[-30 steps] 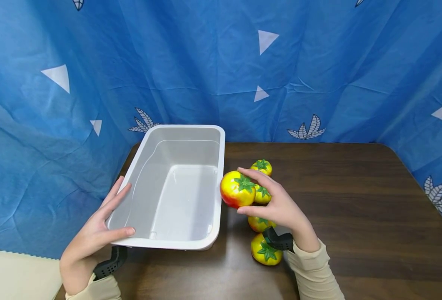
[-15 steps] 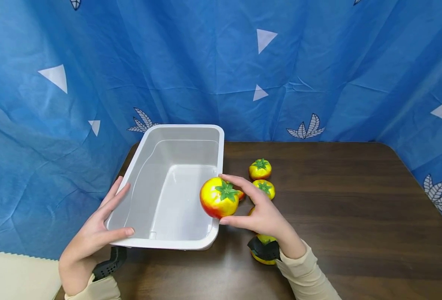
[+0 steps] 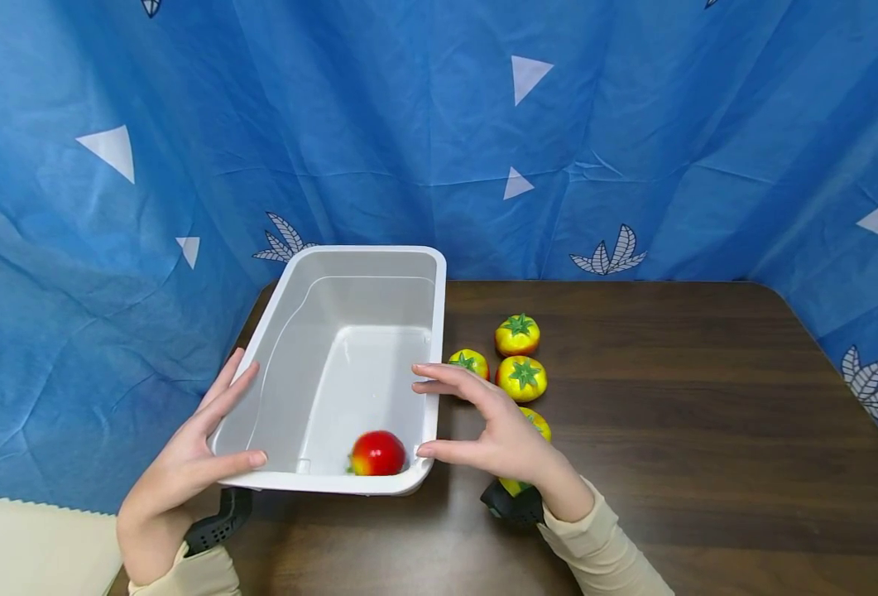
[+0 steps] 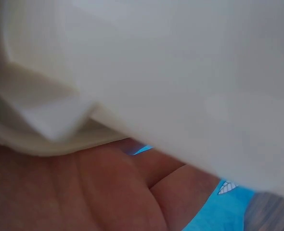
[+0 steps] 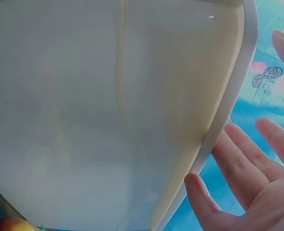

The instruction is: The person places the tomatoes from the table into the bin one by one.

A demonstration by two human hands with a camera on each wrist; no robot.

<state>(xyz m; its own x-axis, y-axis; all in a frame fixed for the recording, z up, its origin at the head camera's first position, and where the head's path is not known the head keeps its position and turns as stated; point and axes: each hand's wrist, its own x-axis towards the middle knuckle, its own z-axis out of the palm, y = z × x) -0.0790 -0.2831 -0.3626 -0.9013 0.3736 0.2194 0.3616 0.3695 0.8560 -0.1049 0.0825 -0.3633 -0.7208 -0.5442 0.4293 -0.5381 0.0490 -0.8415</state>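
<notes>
Right hand [image 3: 492, 426] released, fingers parted beside the 4 o'clock rim of the white plastic bin [image 3: 327, 482]; the tomato-like fruit [image 3: 381, 451], grasped there half a second ago, now lies at 5 o'clock inside, red side uppermost; left hand [image 3: 179, 468] clasps the 7 o'clock corner; thus one fruit is in, five similar fruits [image 3: 522, 379] remaining at 3 o'clock on the wooden table [image 3: 677, 430].

Backdrop: and it's blue cloth [image 3: 424, 108] all the way, folds tumbling across the back and down both sides
Print: white triangles [image 3: 528, 76] scattered about, pale outlined leaves [image 3: 623, 247] down low
Tabletop [image 3: 707, 397]: dark brown wood grain, rounding off at the far right
Lower left: a cream sheet [image 3: 29, 546], zigzag-edged
Light: soft sheen on the near wood
</notes>
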